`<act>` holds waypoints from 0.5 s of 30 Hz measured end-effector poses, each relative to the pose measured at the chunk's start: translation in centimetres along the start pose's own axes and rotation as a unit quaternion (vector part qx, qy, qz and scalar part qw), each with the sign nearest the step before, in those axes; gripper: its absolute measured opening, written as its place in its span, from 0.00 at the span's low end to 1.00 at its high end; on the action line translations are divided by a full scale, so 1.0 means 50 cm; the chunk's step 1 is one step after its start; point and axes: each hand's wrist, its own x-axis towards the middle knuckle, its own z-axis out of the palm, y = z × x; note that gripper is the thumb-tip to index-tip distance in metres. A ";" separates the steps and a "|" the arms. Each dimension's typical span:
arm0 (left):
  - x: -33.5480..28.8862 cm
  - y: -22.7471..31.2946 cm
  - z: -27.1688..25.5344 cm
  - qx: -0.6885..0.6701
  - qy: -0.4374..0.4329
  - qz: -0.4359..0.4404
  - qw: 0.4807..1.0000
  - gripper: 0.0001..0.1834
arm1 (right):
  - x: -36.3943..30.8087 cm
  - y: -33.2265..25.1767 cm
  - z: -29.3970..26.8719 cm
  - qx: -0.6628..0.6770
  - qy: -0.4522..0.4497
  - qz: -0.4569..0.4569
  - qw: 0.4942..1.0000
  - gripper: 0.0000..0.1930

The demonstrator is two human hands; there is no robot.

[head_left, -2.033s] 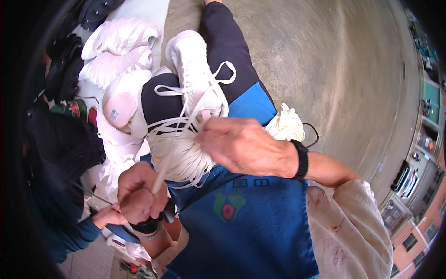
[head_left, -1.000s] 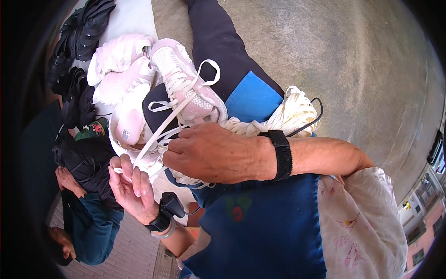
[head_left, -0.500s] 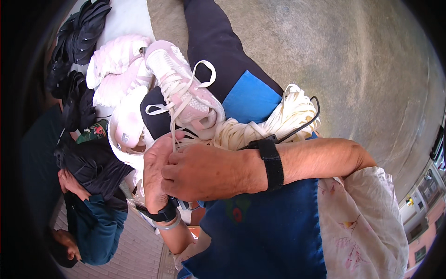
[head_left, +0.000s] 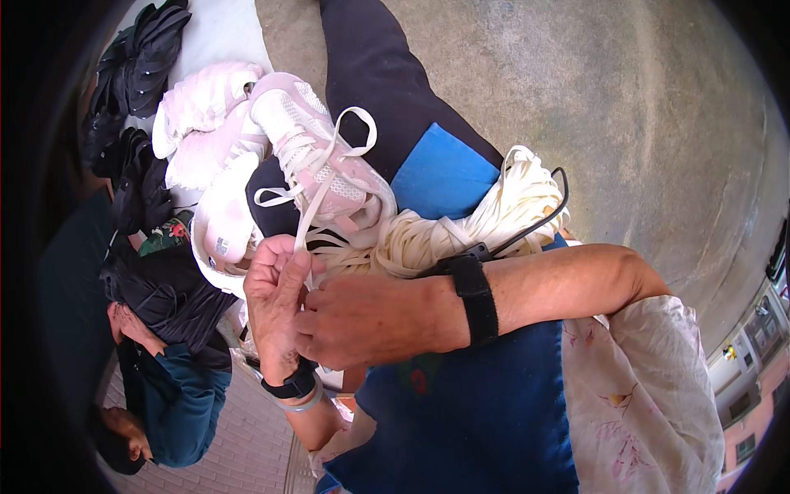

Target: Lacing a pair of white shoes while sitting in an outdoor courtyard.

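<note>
A pink and white sneaker (head_left: 333, 177) lies across my lap, toe pointing up and left. Loose loops of its white shoelace (head_left: 311, 212) stand out on both sides. My left hand (head_left: 276, 288) pinches the shoelace between thumb and fingers just below the shoe. Against it, my right hand (head_left: 374, 319) is closed with curled fingers, a strand of lace showing between the two hands; its fingertips are partly hidden. A thick bundle of cream laces (head_left: 461, 235) rests on my lap beside the shoe, beyond my right wrist.
More pink and white shoes (head_left: 210, 103) are heaped at the left, with black shoes (head_left: 144, 62) behind them. Another person (head_left: 177, 403) sits at the lower left, with hands near dark items. A black cable (head_left: 539, 226) runs from my right wrist strap. Concrete floor (head_left: 609, 123) spreads at the right.
My left hand has opened out slightly from under the right, its thumb now visible on the shoelace. The lace is drawn straighter, and the shoe has shifted slightly left.
</note>
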 end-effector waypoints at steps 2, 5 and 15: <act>-0.003 -0.001 -0.004 0.004 0.004 0.003 1.000 0.08 | -0.005 0.004 -0.008 0.003 0.003 0.002 1.000 0.09; -0.006 -0.016 -0.012 0.022 0.011 0.044 0.999 0.10 | -0.008 0.006 -0.032 0.030 -0.002 0.021 0.999 0.10; -0.029 -0.013 0.004 0.057 -0.008 0.074 0.996 0.05 | -0.009 0.036 -0.093 0.036 0.083 0.138 0.986 0.07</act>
